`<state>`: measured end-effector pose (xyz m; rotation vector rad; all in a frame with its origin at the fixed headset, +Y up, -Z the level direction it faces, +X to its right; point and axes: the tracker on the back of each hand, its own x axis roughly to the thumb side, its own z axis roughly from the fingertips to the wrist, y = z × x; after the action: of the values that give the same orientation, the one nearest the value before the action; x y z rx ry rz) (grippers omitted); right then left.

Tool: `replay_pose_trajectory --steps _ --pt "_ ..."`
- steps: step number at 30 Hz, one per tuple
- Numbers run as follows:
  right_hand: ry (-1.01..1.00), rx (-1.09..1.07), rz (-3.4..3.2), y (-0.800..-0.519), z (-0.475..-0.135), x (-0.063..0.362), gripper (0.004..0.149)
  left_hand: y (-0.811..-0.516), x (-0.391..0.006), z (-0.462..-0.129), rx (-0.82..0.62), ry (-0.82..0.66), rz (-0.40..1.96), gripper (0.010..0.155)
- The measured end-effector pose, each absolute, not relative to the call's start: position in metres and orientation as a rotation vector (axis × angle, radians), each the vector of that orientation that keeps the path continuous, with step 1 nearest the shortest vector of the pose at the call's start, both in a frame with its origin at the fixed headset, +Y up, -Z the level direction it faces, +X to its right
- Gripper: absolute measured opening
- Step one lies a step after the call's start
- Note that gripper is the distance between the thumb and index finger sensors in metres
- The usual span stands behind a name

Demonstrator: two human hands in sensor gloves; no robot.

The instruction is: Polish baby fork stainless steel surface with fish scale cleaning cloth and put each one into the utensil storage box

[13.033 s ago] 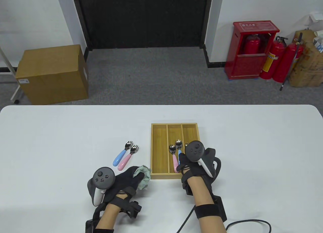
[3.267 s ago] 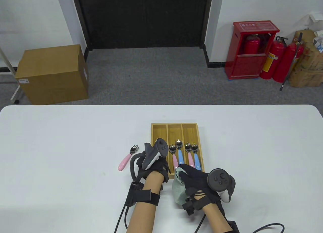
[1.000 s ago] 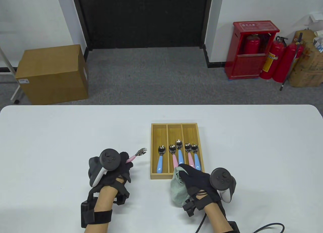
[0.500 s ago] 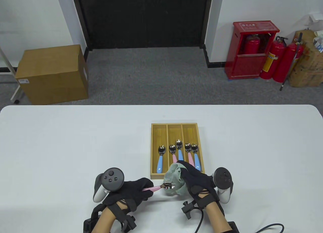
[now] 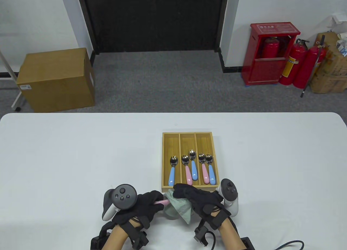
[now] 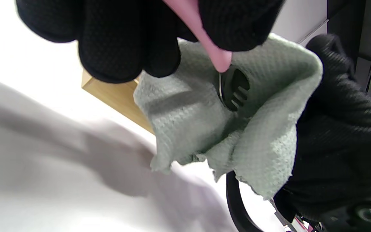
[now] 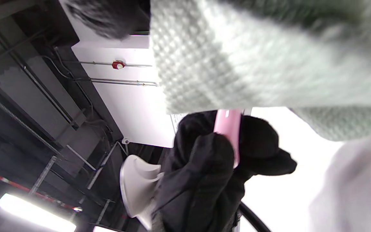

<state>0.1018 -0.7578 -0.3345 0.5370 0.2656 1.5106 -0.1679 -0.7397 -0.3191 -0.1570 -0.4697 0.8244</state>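
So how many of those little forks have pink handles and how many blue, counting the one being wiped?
Pink handles: 3, two in the box and one held by the left hand against the cloth.
Blue handles: 3, all in the box.
Total: 6 forks.

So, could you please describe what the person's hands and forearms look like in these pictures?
Both the left hand and the right hand wear black knit gloves. A dark grey, round-topped tracker with a white handle is strapped to the back of each. Black straps cross the wrists, small black boxes sit on the bare forearms, and a black cable trails from the right one.
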Motion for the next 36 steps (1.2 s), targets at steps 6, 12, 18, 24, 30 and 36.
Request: replay_pose_trajectory --steps 6,12,18,24,30,36 --pt "0.229 0.595 1.698 -0.75 -0.335 0.1 0.065 -0.733 -0.163 -0.314 -0.096 -0.509 0.817 0.047" --pt "0.243 0.631 1.83 -0.746 -0.334 0.097 0.062 -0.726 -0.152 -0.307 -0.022 -0.57 0.754 0.047" --pt "0.162 0.643 1.924 -0.742 -0.334 0.098 0.047 -0.725 -0.147 -0.304 -0.003 -0.581 0.701 0.046" --pt "0.042 0.655 2.074 -0.736 -0.334 0.099 0.047 -0.725 -0.149 -0.304 -0.006 -0.572 0.715 0.046" --pt "0.006 0.659 2.124 -0.736 -0.333 0.101 0.047 -0.726 -0.149 -0.304 -0.012 -0.574 0.714 0.046" --pt "0.079 0.794 2.079 -0.736 -0.33 0.091 0.046 -0.726 -0.143 -0.302 -0.009 -0.595 0.645 0.046"
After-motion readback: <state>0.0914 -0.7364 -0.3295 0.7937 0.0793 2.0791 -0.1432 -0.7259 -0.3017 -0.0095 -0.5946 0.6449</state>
